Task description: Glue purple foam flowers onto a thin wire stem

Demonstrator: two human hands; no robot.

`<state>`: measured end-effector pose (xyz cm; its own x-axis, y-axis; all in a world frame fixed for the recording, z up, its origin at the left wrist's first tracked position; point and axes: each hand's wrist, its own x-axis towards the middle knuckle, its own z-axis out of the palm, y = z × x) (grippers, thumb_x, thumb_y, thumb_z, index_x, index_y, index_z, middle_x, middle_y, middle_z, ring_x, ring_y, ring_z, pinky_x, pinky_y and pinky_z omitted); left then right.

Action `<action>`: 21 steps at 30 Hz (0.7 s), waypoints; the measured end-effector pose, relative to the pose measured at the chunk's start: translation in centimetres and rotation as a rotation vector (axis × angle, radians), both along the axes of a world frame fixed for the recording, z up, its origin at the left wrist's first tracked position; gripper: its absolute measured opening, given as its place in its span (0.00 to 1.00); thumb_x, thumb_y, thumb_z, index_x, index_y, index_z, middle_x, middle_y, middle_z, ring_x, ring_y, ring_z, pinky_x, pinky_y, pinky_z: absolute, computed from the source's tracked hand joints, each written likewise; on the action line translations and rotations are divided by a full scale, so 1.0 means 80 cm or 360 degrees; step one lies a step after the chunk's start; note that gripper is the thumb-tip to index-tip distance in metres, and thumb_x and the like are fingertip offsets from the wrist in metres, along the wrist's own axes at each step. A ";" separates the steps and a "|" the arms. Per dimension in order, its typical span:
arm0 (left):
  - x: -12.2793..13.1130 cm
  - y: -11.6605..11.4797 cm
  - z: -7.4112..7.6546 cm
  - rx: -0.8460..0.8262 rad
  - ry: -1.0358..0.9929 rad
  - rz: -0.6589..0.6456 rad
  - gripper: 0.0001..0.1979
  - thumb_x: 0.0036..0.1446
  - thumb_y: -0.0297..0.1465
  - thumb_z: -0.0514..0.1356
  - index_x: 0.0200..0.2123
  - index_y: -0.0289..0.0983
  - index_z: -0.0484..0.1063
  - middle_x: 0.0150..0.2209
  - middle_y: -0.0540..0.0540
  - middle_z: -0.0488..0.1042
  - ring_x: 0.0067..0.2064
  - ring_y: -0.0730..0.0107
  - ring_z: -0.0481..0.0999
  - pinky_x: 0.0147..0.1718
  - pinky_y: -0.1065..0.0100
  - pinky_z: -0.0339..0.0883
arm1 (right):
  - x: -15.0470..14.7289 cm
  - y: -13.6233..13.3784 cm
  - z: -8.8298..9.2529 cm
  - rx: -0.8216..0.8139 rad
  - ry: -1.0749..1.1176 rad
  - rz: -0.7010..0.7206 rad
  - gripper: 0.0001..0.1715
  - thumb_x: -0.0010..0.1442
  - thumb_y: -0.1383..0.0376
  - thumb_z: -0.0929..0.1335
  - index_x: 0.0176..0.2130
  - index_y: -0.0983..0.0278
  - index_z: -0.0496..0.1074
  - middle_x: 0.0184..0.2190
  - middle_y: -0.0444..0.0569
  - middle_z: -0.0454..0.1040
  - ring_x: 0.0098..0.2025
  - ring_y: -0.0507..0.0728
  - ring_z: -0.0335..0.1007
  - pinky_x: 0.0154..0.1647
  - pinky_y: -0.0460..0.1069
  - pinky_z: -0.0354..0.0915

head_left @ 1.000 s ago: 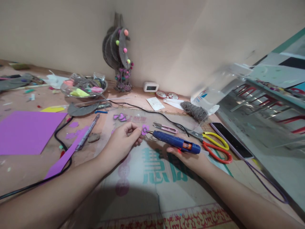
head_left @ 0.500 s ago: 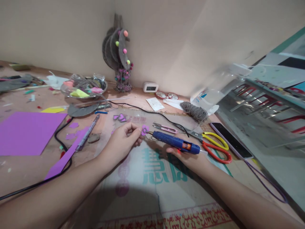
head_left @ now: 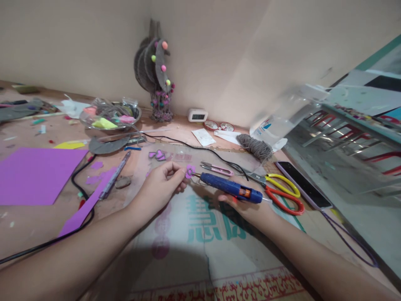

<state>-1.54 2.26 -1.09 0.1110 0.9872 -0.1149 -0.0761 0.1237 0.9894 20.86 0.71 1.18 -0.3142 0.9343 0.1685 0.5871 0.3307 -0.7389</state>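
Between the thumb and fingers of my left hand (head_left: 167, 179) is a small purple piece (head_left: 189, 171) with a dark outline on it. My right hand (head_left: 242, 200) is wrapped round a blue glue gun (head_left: 230, 186), whose metal tip points left and meets the purple piece or sits right beside it. Small purple heart shapes with grey edging (head_left: 157, 155) lie just beyond my left hand. Pink-handled thread snips (head_left: 216, 168) and scissors with yellow and red handles (head_left: 283, 194) lie beyond and beside my right hand.
Purple sheet (head_left: 37, 175) and a pen (head_left: 115, 175) lie left. Behind are a bowl of craft bits (head_left: 110, 115), hanging grey ornaments (head_left: 153, 67), a clock (head_left: 198, 115), and grey yarn (head_left: 255, 146). A phone (head_left: 303, 184) lies right. A black cord (head_left: 194, 146) crosses behind my hands.
Almost nothing has moved. The purple piece in my left hand looks slightly turned at the glue gun's tip.
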 end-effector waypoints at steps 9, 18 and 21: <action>0.001 0.001 0.002 -0.0006 -0.0025 0.0036 0.11 0.53 0.37 0.61 0.26 0.35 0.67 0.20 0.51 0.72 0.22 0.76 0.69 0.23 0.74 0.62 | 0.007 -0.002 0.001 0.0113 -0.0155 0.0031 0.14 0.53 0.55 0.71 0.28 0.62 0.70 0.25 0.46 0.74 0.28 0.55 0.70 0.29 0.48 0.66; 0.000 0.001 0.005 0.0019 0.0004 0.0037 0.12 0.52 0.38 0.60 0.26 0.35 0.67 0.21 0.51 0.72 0.22 0.76 0.70 0.23 0.74 0.62 | 0.008 -0.006 0.018 0.0096 0.0048 -0.0055 0.12 0.58 0.54 0.66 0.30 0.59 0.69 0.28 0.46 0.74 0.32 0.57 0.72 0.37 0.51 0.69; 0.000 0.000 0.003 0.0026 0.0035 0.0029 0.12 0.53 0.38 0.60 0.27 0.35 0.67 0.20 0.51 0.71 0.22 0.76 0.69 0.23 0.74 0.62 | 0.007 -0.004 0.017 0.0106 0.0015 -0.0081 0.10 0.56 0.56 0.67 0.29 0.59 0.68 0.27 0.45 0.73 0.31 0.57 0.72 0.35 0.52 0.70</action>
<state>-1.53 2.30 -0.84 0.0908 0.9907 -0.1009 -0.0566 0.1062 0.9927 21.38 0.38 2.57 -0.2645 0.9357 0.2336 0.5977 0.3491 -0.7217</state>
